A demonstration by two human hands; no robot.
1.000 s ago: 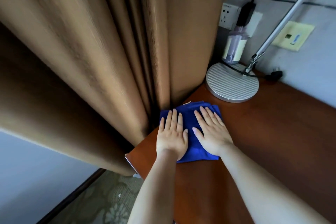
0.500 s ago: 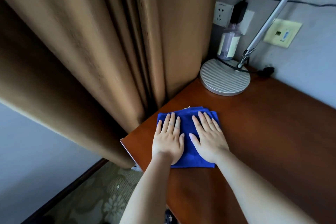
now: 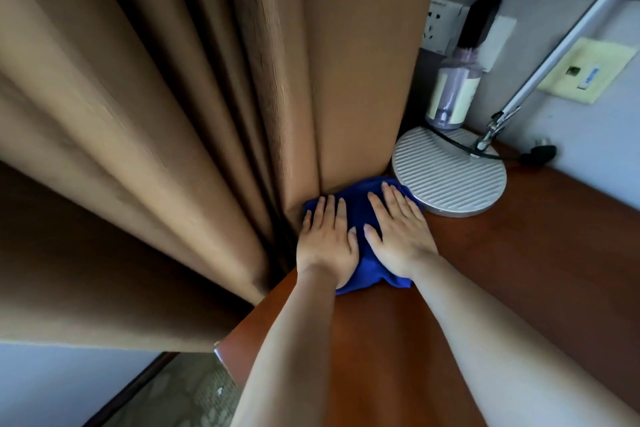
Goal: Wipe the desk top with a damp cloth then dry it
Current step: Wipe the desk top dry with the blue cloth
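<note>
Cloth (image 3: 362,211) lies on the worktop (image 3: 519,253) corner by the curtain (image 3: 207,114), pressed under left hand (image 3: 327,243) and right hand (image 3: 398,236), fingers flat, mid-wipe (damp pass, seemingly); next, sweep clear of the lamp base (image 3: 450,177).

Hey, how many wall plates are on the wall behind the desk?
3: a white socket plate beside the curtain, another white plate partly behind the black adapter, and a yellowish plate right of the lamp arm. The curtain may hide more.

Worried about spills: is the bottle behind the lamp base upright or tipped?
Upright: the bottle stands on its base, cap up, against the wall.
</note>
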